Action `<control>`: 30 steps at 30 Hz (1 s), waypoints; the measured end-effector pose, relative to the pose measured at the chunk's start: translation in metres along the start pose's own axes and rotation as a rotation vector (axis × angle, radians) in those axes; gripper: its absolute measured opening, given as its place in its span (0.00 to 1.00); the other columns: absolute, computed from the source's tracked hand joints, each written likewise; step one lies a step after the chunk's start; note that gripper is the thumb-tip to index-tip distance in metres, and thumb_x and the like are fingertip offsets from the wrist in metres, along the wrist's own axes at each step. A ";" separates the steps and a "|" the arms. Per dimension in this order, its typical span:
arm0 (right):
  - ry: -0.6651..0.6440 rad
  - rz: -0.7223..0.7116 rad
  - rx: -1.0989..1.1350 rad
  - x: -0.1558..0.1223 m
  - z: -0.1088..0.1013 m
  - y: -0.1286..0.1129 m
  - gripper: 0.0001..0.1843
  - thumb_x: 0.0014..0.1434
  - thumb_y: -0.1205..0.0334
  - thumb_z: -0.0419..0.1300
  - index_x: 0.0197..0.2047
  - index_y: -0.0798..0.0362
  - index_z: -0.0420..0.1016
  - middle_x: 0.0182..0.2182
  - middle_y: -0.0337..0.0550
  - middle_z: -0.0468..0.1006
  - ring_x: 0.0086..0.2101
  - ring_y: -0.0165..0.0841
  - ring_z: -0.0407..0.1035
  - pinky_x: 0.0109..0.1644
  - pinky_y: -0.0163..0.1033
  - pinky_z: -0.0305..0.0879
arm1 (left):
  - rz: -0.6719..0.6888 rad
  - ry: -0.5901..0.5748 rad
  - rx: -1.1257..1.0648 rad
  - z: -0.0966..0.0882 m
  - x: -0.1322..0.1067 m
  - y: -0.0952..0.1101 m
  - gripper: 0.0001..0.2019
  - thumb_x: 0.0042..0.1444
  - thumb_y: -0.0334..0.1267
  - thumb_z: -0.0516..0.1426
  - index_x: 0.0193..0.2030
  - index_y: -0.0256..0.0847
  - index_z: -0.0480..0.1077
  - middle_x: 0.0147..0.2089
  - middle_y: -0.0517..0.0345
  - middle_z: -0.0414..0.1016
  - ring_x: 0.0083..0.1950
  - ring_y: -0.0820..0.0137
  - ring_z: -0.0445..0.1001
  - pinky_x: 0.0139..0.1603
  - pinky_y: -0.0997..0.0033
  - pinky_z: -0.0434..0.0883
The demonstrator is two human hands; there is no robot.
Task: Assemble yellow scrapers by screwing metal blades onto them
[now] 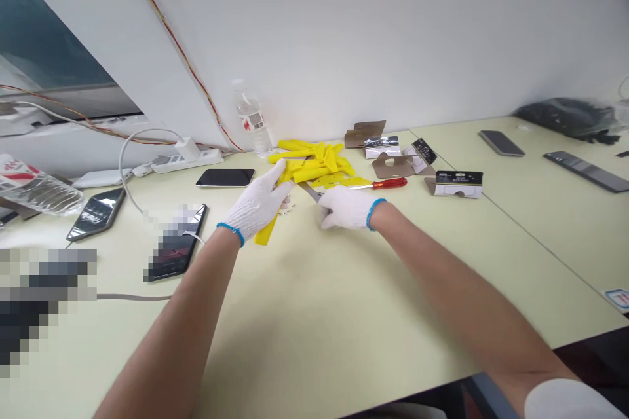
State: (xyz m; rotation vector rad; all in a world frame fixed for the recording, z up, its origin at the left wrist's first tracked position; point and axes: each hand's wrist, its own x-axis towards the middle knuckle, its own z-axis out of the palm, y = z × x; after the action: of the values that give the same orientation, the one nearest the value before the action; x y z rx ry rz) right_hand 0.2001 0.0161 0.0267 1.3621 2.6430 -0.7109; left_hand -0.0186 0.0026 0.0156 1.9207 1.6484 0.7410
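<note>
Both my hands wear white knit gloves with blue cuffs. My left hand [258,203] is closed around a long yellow plastic strip [266,233] that sticks out below the palm. My right hand [346,207] is closed on a grey metal blade-like tool [309,192] whose tip points at the left hand. Just beyond both hands lies a pile of yellow plastic pieces [319,160]. A red-handled screwdriver [388,183] lies to the right of the pile.
Several phones lie on the pale table: a black phone [225,177], another phone [97,213], a third phone [502,143]. A water bottle [251,119] stands by the wall. A power strip [187,158] and cardboard packaging [457,183] sit nearby. The table edge [580,330] runs at the lower right.
</note>
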 end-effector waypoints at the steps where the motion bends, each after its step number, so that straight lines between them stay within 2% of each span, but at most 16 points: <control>1: 0.067 0.006 0.090 -0.002 -0.004 0.005 0.05 0.58 0.63 0.67 0.35 0.53 0.85 0.35 0.45 0.85 0.34 0.35 0.76 0.33 0.35 0.63 | 0.026 0.025 0.061 0.002 0.001 -0.002 0.33 0.67 0.46 0.53 0.78 0.45 0.61 0.43 0.52 0.80 0.40 0.63 0.77 0.43 0.65 0.74; 5: 0.369 0.128 0.378 -0.013 -0.020 0.016 0.08 0.61 0.58 0.64 0.35 0.54 0.81 0.29 0.41 0.81 0.28 0.32 0.71 0.31 0.36 0.60 | 0.181 0.131 0.282 0.009 0.004 -0.007 0.39 0.67 0.38 0.53 0.83 0.43 0.50 0.54 0.44 0.78 0.53 0.57 0.77 0.56 0.60 0.74; 8: 0.492 0.174 0.436 -0.012 -0.021 0.018 0.08 0.61 0.59 0.62 0.36 0.54 0.79 0.28 0.41 0.80 0.28 0.31 0.68 0.32 0.37 0.59 | 0.166 0.118 0.284 0.014 0.004 -0.004 0.43 0.65 0.36 0.55 0.85 0.45 0.44 0.57 0.44 0.79 0.56 0.57 0.78 0.58 0.60 0.74; 10: 0.499 0.135 0.419 -0.006 -0.015 0.019 0.08 0.62 0.60 0.61 0.34 0.54 0.77 0.29 0.40 0.79 0.28 0.30 0.67 0.34 0.37 0.58 | 0.121 0.098 0.265 0.018 0.003 -0.001 0.43 0.65 0.38 0.57 0.84 0.44 0.44 0.58 0.44 0.80 0.56 0.56 0.80 0.57 0.60 0.75; 12: 0.518 0.083 0.379 0.003 -0.007 0.021 0.07 0.61 0.62 0.61 0.31 0.53 0.76 0.30 0.39 0.79 0.30 0.30 0.66 0.36 0.37 0.58 | 0.108 0.073 0.255 0.021 0.002 0.002 0.40 0.65 0.39 0.57 0.82 0.42 0.51 0.58 0.44 0.81 0.55 0.55 0.80 0.56 0.59 0.75; 15: 0.569 0.036 0.314 0.015 0.005 0.024 0.07 0.60 0.63 0.63 0.30 0.53 0.76 0.31 0.39 0.79 0.32 0.31 0.66 0.39 0.37 0.57 | 0.143 0.046 0.281 0.024 0.002 0.004 0.27 0.65 0.40 0.58 0.71 0.42 0.68 0.58 0.45 0.81 0.56 0.53 0.80 0.54 0.58 0.75; 17: 0.585 0.024 0.291 0.020 0.010 0.026 0.07 0.60 0.63 0.63 0.30 0.53 0.77 0.31 0.38 0.79 0.32 0.31 0.67 0.40 0.37 0.57 | 0.160 0.037 0.300 0.025 0.001 0.004 0.20 0.64 0.40 0.58 0.62 0.43 0.73 0.55 0.47 0.82 0.53 0.53 0.81 0.51 0.59 0.74; 20: 0.581 -0.003 0.260 0.021 0.010 0.028 0.09 0.61 0.63 0.63 0.29 0.53 0.77 0.30 0.38 0.79 0.33 0.31 0.67 0.41 0.37 0.57 | 0.161 0.035 0.291 0.025 -0.001 0.004 0.13 0.64 0.40 0.57 0.54 0.44 0.73 0.50 0.49 0.82 0.47 0.56 0.80 0.45 0.62 0.72; 24: 0.538 -0.039 0.226 0.018 0.008 0.028 0.10 0.62 0.61 0.62 0.29 0.53 0.78 0.30 0.38 0.79 0.34 0.31 0.69 0.41 0.36 0.58 | 0.193 0.010 0.261 0.024 -0.001 0.003 0.09 0.65 0.42 0.56 0.49 0.44 0.71 0.46 0.52 0.81 0.42 0.59 0.78 0.41 0.65 0.68; 30: 0.562 0.110 0.210 0.016 0.007 0.021 0.05 0.60 0.61 0.66 0.33 0.53 0.81 0.37 0.38 0.84 0.37 0.32 0.72 0.42 0.36 0.62 | 0.225 0.004 0.199 0.024 -0.002 0.005 0.07 0.65 0.41 0.56 0.46 0.44 0.71 0.41 0.56 0.80 0.39 0.64 0.75 0.39 0.68 0.65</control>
State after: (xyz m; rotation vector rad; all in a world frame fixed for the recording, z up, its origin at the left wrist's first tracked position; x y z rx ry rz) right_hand 0.2062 0.0352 0.0079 2.0051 2.9222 -0.6885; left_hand 0.0011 -0.0002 0.0016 2.2737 1.5760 0.6870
